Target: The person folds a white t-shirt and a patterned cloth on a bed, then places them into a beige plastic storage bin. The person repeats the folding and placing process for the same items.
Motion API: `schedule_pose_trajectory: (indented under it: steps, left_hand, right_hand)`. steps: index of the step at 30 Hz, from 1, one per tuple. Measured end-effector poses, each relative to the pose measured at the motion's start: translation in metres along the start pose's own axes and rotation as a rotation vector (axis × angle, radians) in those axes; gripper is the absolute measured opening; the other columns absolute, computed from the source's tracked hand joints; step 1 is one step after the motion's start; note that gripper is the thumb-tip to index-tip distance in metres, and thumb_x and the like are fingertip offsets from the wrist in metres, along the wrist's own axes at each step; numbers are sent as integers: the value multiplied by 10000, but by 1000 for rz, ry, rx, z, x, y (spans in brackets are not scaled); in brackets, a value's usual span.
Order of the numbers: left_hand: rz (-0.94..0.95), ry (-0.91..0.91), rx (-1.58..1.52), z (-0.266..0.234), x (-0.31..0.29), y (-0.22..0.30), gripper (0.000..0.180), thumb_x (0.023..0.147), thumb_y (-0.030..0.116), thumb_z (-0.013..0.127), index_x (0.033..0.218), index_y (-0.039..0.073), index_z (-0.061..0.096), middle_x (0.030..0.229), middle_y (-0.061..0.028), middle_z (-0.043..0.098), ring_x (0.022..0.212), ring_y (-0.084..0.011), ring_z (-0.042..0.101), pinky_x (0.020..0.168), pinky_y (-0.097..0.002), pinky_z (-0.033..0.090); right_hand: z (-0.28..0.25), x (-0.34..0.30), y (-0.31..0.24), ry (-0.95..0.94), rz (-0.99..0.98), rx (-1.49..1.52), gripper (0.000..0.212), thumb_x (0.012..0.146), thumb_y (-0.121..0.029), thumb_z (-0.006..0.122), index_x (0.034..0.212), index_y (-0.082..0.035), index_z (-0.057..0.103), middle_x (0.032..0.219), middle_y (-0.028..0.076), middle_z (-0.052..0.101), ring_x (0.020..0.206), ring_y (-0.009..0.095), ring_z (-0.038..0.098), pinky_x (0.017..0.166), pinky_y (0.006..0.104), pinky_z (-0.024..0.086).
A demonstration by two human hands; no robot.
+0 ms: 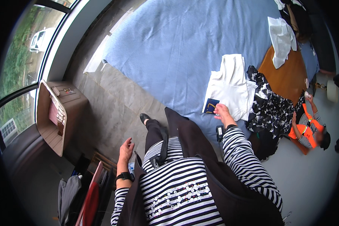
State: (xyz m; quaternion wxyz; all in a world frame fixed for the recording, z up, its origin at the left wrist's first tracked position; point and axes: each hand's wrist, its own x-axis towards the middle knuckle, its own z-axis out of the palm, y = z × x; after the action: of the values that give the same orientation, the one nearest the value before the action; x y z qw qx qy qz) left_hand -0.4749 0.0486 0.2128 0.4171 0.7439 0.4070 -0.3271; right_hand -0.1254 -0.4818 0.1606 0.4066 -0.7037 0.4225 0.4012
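My right hand reaches over the near end of a white garment laid on the blue-covered table. Its fingers are closed at the right edge of a dark blue square piece with a yellow mark. Whether this piece is loose or part of the garment, I cannot tell. My left hand hangs beside my body, off the table, fingers loosely apart and holding nothing. A black-and-white patterned garment lies just right of the white one.
Past the patterned garment is a brown board with white cloth on it. A person in an orange vest works at the right. A large brown bin stands by the window at left. Hanging clothes are at lower left.
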Motion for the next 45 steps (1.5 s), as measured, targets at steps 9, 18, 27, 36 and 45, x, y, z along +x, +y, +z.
schedule_pose_trajectory:
  steps: [9,18,27,36,45]
  left_hand:
    - [6,-156,174,1,86,73,537,899,266,741,1393,85,629,1205,-215,723,1061,-297,729,933,-387,572]
    - [117,-537,-398,115,170,292,569,913,257,785,1408,44,602,1235,-115,707,1144,-202,645,979,-342,521]
    - [91,-765,-410,286,172,430,730,871,251,832,1463,31,467,1277,-96,647,1150,-193,618,980,-336,487]
    - [-77,-959,-513,283,148,465,525,854,51,745,1359,79,601,1211,-50,709,1143,-203,661,1040,-396,517]
    - [179,-989,-889,120,115,519,589,832,9,686,1411,7,580,1283,-91,698,1161,-193,662,1067,-353,488]
  right_hand:
    - [-6,41,89,333,229,516,724,921,-520,717,1423,-58,475,1338,183,548,1144,335,600,829,601,565]
    - [-114,68,111,664,181,584,954,755,-569,867,1454,-76,444,1471,131,468,1296,317,481,1001,562,465]
    - [-159,90,111,349,-80,700,665,887,-355,805,1413,-50,538,1350,93,637,1204,291,634,1047,477,499]
    - [-161,54,75,129,-123,1179,606,924,-234,733,1453,-27,521,1385,99,631,1274,303,596,1101,467,467]
    - [-134,-49,-92,-126,-353,1023,760,856,-223,744,1510,11,436,1427,153,586,1301,319,572,1137,454,442]
